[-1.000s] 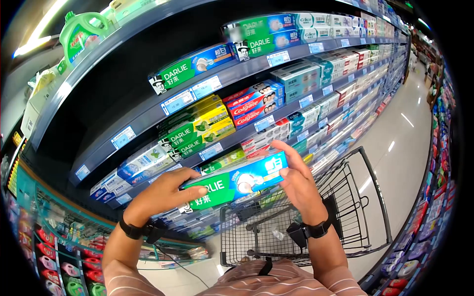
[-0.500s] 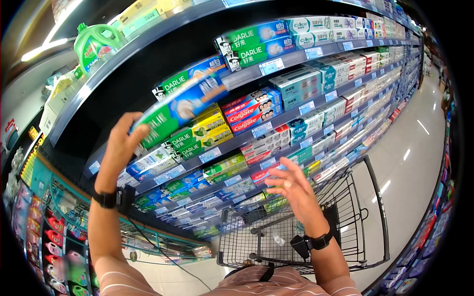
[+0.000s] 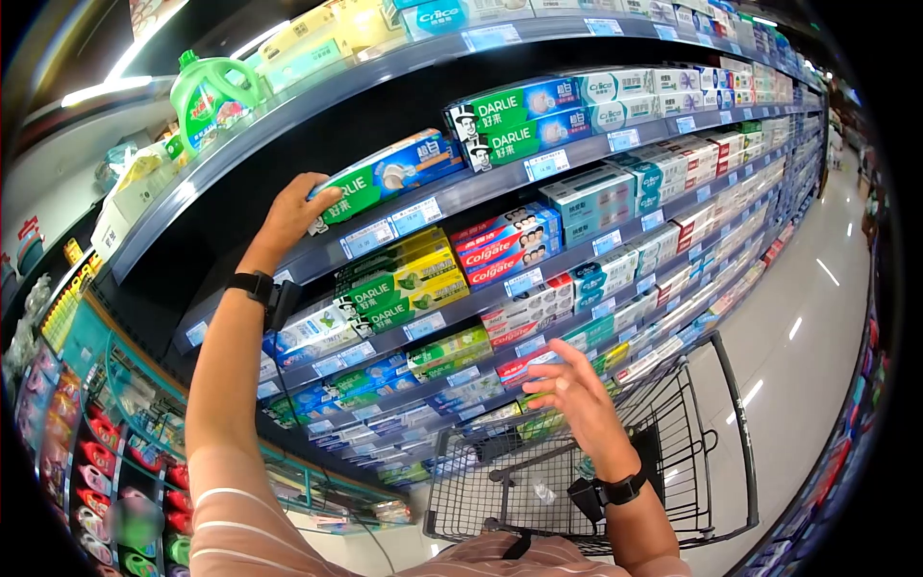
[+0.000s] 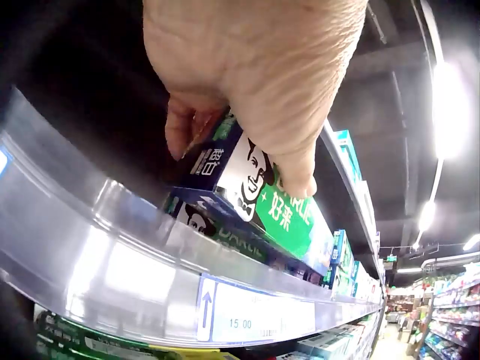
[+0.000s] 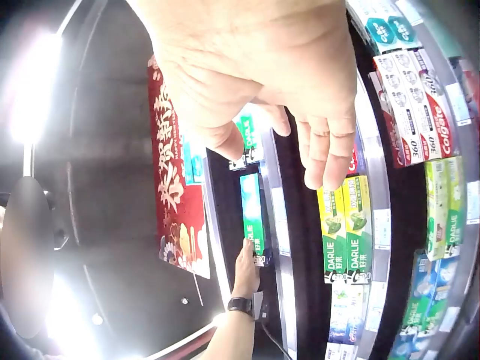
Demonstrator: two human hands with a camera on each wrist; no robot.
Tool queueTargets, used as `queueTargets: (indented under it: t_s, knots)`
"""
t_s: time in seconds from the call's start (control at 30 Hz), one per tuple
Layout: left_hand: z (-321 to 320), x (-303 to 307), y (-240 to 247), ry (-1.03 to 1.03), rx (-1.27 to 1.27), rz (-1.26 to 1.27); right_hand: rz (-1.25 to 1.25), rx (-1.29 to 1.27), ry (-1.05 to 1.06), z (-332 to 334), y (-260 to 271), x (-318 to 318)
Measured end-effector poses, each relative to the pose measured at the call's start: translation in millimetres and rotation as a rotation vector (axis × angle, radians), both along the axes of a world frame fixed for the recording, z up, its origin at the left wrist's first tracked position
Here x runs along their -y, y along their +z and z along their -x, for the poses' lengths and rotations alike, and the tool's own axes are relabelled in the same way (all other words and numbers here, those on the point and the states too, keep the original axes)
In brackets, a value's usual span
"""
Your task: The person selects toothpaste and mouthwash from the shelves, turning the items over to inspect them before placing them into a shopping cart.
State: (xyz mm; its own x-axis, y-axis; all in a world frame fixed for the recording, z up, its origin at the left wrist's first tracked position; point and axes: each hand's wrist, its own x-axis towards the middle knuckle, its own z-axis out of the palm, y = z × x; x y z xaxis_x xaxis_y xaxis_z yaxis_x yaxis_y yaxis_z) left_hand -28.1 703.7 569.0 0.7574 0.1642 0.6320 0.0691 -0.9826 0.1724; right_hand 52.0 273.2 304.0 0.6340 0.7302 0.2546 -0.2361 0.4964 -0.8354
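Observation:
My left hand (image 3: 293,216) grips the left end of a green-and-blue DARLIE toothpaste box (image 3: 396,177) on the upper shelf. In the left wrist view, the thumb lies on the front of this toothpaste box (image 4: 281,225) and fingers reach round behind it. A second DARLIE box (image 4: 214,231) shows beneath it, partly behind the clear shelf rail. My right hand (image 3: 582,409) hangs in the air over the cart with loosely spread fingers, holding nothing. Its palm and fingers fill the top of the right wrist view.
Right of the held box stand two stacked DARLIE boxes (image 3: 524,123). Yellow-green DARLIE boxes (image 3: 409,284) and Colgate boxes (image 3: 508,245) fill the shelf below. A wire shopping cart (image 3: 538,481) stands in front of me. A green detergent bottle (image 3: 213,101) is at upper left.
Both hands held the toothpaste box at first. The right hand let go, and the left hand carried the box up and left onto the shelf, over the DARLIE box there.

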Motion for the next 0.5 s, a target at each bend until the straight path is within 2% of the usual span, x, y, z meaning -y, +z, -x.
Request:
queueTargets:
  t_s: [0.27, 0.37, 0.47, 0.5]
  knots:
    - [-24, -7, -12, 0.08, 0.066, -0.359, 0.008, -0.001, -0.062, 15, 4, -15]
    - [-25, -4, 0, 0.074, -0.176, -0.013, 0.047, -0.006, -0.079, 24, 9, -18]
    - [-35, -16, 8, 0.086, -0.335, -0.012, 0.057, 0.0, -0.078, 32, 9, -23]
    - [-36, -15, 13, 0.057, -0.412, 0.072, 0.063, 0.004, -0.067, 35, 6, -25]
